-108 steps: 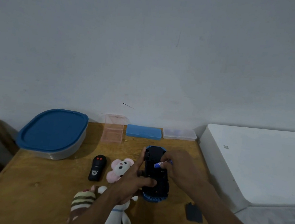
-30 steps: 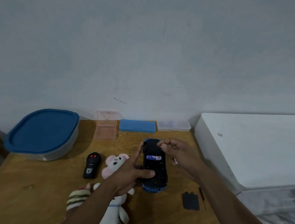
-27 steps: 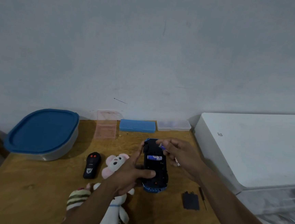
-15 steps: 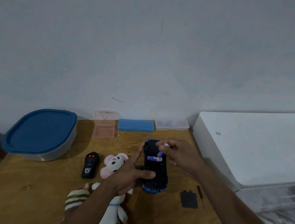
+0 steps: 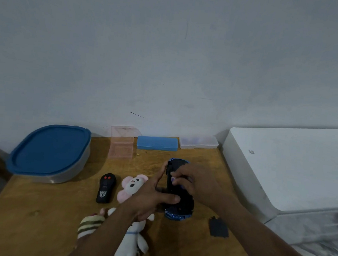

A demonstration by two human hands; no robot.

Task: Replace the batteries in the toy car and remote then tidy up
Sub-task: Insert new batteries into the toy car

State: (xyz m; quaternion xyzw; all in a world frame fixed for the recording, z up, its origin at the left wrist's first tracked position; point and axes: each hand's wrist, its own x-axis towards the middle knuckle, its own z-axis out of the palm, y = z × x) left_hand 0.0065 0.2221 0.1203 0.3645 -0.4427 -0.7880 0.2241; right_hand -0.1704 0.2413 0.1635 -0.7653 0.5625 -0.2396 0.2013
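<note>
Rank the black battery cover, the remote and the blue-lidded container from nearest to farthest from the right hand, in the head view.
From the right hand:
1. Black battery cover, just below it in view, on the right side.
2. Remote, well to the left.
3. Blue-lidded container, far left, by the wall.

White markings on the black remote (image 5: pixel 106 187) are too small to read.

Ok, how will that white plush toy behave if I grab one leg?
Probably floppy: the white plush toy has limp, splayed legs. Likely light and grippy, given its fuzzy fabric. Lying flat, it should not roll.
</note>
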